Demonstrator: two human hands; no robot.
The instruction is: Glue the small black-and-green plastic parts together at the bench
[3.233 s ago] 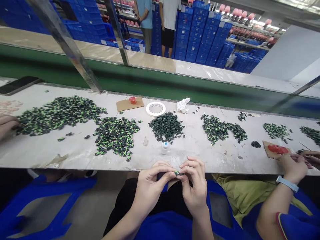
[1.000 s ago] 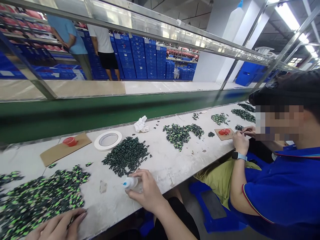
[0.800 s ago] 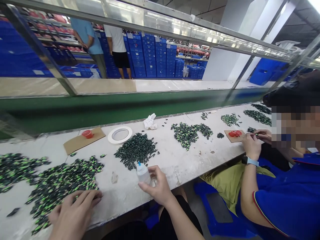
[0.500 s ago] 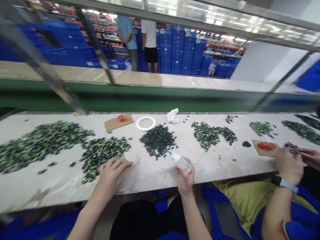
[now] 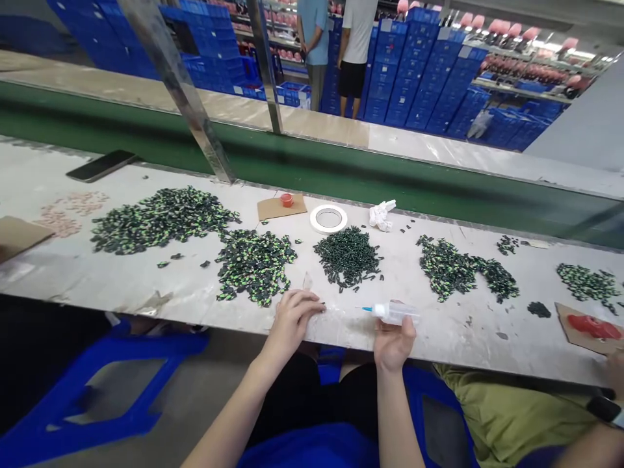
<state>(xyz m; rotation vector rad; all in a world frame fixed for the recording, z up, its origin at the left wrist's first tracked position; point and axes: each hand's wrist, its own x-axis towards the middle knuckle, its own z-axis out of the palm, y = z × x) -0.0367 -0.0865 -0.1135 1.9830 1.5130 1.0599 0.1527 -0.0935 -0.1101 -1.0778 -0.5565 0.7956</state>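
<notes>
A small clear squeeze bottle (image 5: 397,313) is being gripped by the curled fingers (image 5: 407,323) of the right hand (image 5: 392,341), lying almost level with its thin blue nozzle pointed left, just above the near edge of the worktable (image 5: 439,331). The fingers (image 5: 307,302) of the left hand (image 5: 291,322) are being held close together and bent, tips laid down on the table surface at its near edge; whether a small piece is being pinched under them cannot be told. A little clear scrap (image 5: 307,281) is lying just beyond those fingertips. Further out, a pile of dark and bright-green parts (image 5: 256,263) is being kept just left of the left hand, and a darker pile (image 5: 348,255) is sitting between the two hands, farther back. Behind that pile a white tape roll (image 5: 328,218) is lying flat, with a crumpled white tissue (image 5: 381,214) near it on the right and a cardboard scrap (image 5: 281,207) bearing a red cap (image 5: 287,199) on the left. At the far right edge, a co-worker's wrist with a watch (image 5: 604,409) is being glimpsed.
</notes>
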